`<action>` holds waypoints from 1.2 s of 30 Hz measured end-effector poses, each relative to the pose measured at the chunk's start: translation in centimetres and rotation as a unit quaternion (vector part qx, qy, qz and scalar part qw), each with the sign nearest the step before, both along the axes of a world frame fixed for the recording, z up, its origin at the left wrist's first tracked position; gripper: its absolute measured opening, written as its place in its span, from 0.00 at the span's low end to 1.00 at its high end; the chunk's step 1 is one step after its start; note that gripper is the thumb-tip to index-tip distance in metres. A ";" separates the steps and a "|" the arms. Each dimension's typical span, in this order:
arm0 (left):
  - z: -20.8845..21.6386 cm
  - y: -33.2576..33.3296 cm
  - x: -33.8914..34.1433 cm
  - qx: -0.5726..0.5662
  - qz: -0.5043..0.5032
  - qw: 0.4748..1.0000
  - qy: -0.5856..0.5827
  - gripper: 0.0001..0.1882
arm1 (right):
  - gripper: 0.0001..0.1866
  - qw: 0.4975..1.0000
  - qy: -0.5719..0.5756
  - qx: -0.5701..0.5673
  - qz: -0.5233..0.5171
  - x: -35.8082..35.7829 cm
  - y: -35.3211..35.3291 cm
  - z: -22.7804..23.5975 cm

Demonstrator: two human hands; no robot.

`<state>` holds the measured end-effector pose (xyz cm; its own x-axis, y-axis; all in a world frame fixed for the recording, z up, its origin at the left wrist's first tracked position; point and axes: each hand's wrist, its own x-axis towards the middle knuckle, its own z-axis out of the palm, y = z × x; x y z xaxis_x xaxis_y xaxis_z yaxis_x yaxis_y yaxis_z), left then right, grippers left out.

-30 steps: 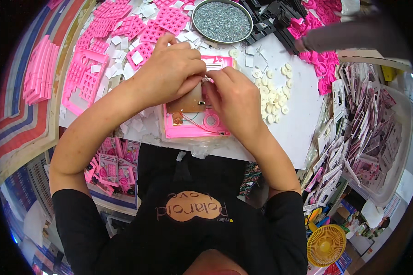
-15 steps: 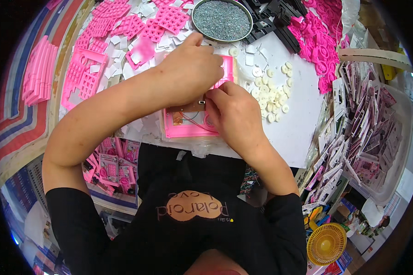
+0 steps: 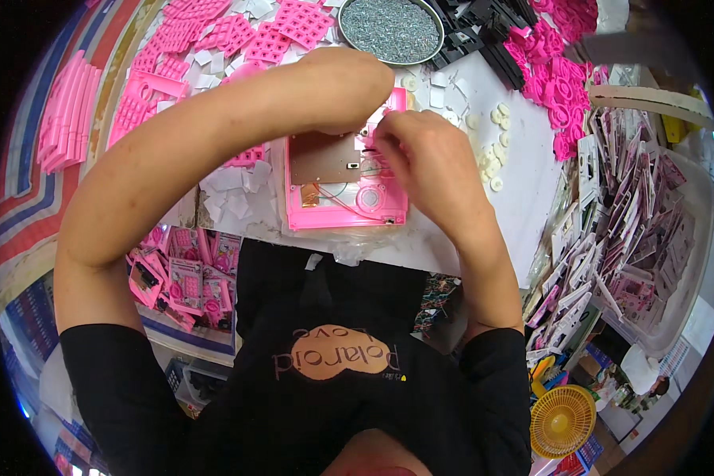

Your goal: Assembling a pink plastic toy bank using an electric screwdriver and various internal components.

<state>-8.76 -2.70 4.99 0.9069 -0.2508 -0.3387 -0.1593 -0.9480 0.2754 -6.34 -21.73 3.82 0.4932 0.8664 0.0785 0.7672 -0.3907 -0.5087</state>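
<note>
A pink plastic case lies open in front of me, a brown circuit board and thin red and green wires inside. My left hand is bent over the case's far part, its fingers hidden beneath the hand. At the case's right side is my right hand, with thumb and forefinger curled in close to the board's edge. Whatever its fingertips hold is too small or hidden. White round plastic pieces lie just right of this hand.
A round tin of small screws stands at the back, beside black plastic parts. Pink keypads and white paper squares spread to the left. Pink rings lie far right, near a clear bin of printed pieces.
My left hand has turned over the case, its forearm swinging up. My right hand has shifted slightly right, uncovering more of the brown board. A dark blurred shape has appeared at upper right.
</note>
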 end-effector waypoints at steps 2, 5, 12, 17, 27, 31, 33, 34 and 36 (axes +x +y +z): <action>-0.3 0.4 0.2 -0.006 -0.012 1.000 -0.007 0.07 | 0.05 1.000 0.010 0.022 -0.015 0.3 0.1 -0.2; -0.3 0.7 0.0 -0.017 -0.031 0.999 -0.026 0.08 | 0.05 0.995 -0.035 0.092 0.002 0.6 0.8 -1.7; -2.2 1.3 -1.4 -0.033 -0.067 0.990 -0.122 0.07 | 0.06 0.991 -0.085 0.102 0.002 0.4 1.1 -2.9; -2.6 1.1 -2.2 -0.044 -0.044 0.989 -0.134 0.07 | 0.07 0.982 -0.136 0.092 0.093 -0.1 -0.3 -2.2; -2.7 0.6 -2.8 -0.058 -0.046 0.986 -0.148 0.05 | 0.16 0.986 -0.128 0.085 0.057 -1.3 -0.5 -2.4; -3.5 1.0 -3.3 -0.143 -0.003 0.954 -0.263 0.09 | 0.16 0.980 -0.195 0.013 0.049 -2.6 0.2 -2.1; -3.8 2.6 -3.3 -0.259 0.052 0.897 -0.355 0.11 | 0.17 0.980 -0.194 0.003 0.053 -2.6 0.2 -1.7; -3.3 4.0 -3.7 -0.233 0.125 0.893 -0.364 0.12 | 0.17 0.982 -0.178 0.010 0.056 -2.4 0.3 -1.6; -1.7 6.8 -4.1 -0.181 0.263 0.869 -0.378 0.14 | 0.17 0.985 -0.165 0.013 0.052 -2.3 0.1 -1.7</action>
<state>-12.88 4.13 3.29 0.8570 0.3006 0.4185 0.0054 -0.8174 0.5760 -8.65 -21.64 2.14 0.3464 0.9060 0.2432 0.9274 -0.2917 -0.2342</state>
